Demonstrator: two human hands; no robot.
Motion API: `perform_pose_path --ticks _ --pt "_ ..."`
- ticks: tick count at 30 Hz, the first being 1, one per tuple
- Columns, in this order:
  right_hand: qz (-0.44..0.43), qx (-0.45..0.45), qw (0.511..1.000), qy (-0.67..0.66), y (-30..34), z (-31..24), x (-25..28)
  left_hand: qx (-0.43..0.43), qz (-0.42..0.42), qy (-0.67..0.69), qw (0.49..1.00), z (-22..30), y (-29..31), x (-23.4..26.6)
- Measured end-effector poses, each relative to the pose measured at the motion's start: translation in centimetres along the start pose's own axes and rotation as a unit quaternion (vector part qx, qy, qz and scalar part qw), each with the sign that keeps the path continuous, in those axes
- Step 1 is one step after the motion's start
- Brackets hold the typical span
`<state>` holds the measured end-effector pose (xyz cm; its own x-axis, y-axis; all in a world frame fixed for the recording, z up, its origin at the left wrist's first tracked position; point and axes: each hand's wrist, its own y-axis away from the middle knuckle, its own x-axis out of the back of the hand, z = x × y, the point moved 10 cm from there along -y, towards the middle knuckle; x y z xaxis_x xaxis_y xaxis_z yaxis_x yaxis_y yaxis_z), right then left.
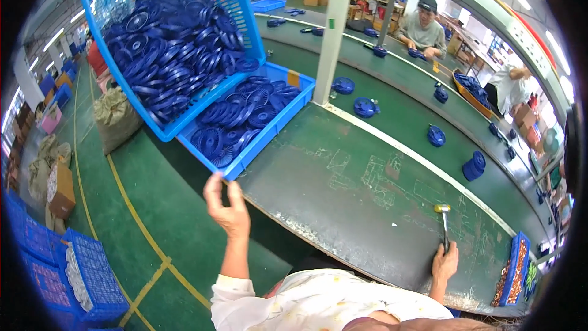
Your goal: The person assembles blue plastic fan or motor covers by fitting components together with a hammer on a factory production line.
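My left hand [229, 207] is raised at the table's left edge, thumb and fingers apart, holding nothing. Its fingertips are close to the near corner of a shallow blue tray [260, 147]; whether they touch it I cannot tell. Round dark-blue slotted plastic covers, like fan grilles [211, 141], fill that tray. Behind it a big blue basket [168, 130] is tipped over, heaped with more such covers [177, 55]. On the right, my right hand [445, 262] grips the black handle of a small hammer [445, 224] with a yellowish head, resting over the worktable [343, 208].
Beyond a white rail [416, 165], blue fan parts [367, 107] lie on a green conveyor [404, 122]. A blue bin of small copper-coloured parts [513, 270] stands at the right end. A post [334, 30] rises behind the tray. A co-worker [424, 27] sits across the line.
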<state>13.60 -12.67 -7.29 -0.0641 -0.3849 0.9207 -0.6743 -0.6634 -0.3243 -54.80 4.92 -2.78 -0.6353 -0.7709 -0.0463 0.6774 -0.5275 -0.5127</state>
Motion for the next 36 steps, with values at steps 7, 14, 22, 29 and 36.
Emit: perform_pose_path --ticks 7,14,22,29,36 --pt "0.036 0.132 0.99 -0.029 -4.0 -6.6 0.1 0.16 0.09 0.007 0.983 -11.2 -13.2 4.9" --pt "-0.372 0.234 0.822 -0.361 1.6 -39.7 -7.0 0.2 0.095 0.132 0.966 -18.8 -21.4 0.9" --pt "-0.613 0.091 0.583 -0.525 6.1 -59.8 -14.0 0.282 0.174 -0.009 0.943 -22.3 -20.6 0.7" --pt "-0.589 0.023 0.534 -0.606 6.2 -65.0 -15.7 0.144 0.23 0.041 0.962 -21.4 -21.9 2.3" --pt "-0.542 0.013 0.548 -0.637 5.7 -65.9 -15.0 0.234 0.217 -0.045 0.947 -23.8 -22.8 3.2"
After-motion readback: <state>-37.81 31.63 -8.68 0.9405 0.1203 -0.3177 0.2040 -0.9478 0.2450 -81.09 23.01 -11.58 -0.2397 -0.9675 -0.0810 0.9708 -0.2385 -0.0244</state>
